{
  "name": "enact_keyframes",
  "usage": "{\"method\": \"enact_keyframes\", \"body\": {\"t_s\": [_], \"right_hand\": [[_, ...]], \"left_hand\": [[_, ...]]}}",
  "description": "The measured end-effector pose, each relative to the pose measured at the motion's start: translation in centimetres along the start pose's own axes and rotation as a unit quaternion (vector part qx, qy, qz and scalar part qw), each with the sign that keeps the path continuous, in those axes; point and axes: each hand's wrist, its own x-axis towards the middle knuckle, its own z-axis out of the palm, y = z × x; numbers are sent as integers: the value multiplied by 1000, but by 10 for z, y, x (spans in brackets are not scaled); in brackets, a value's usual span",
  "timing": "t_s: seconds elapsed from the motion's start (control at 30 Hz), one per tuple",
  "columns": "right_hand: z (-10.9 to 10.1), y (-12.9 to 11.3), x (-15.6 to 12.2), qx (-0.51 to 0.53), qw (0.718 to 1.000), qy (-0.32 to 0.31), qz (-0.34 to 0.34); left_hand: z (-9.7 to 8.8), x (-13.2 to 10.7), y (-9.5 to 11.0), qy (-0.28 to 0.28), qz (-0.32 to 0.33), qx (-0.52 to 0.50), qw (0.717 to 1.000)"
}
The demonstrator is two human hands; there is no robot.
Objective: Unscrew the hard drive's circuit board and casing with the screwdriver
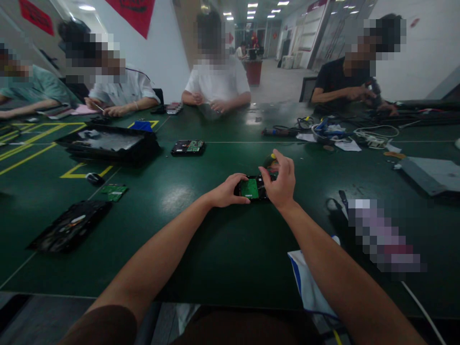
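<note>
A black hard drive (261, 188) with a green circuit board (249, 189) facing up lies on the green table in front of me. My left hand (232, 190) grips its left end, thumb and fingers on opposite edges. Over the right end is my right hand (282, 179), its fingers curled around a small tool (273, 156) with yellow and red parts. Most of that tool is hidden behind the fingers, so its kind is unclear. Farther back on the table sits a similar hard drive (188, 147), also with green board showing.
At left are a black tray (111, 143), a loose green board (115, 192) and a flat black casing (72, 225). A blue-edged white cloth (311, 280) lies under my right forearm. Cables (328, 132) and a grey metal box (429, 175) are at right. Several people sit opposite.
</note>
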Motion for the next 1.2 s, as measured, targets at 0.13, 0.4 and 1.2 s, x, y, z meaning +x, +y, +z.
{"method": "enact_keyframes", "body": {"t_s": [0.13,0.4,1.2], "right_hand": [[0,0,0,-4,1000,-9,-13],[-1,1,0,-18,1000,-14,-16],[0,0,-1,7,1000,-17,-6]], "left_hand": [[0,0,-1,-1,-3,6,1000],[-1,-1,2,4,2,0,1000],[1,1,-8,-2,11,12,1000]]}}
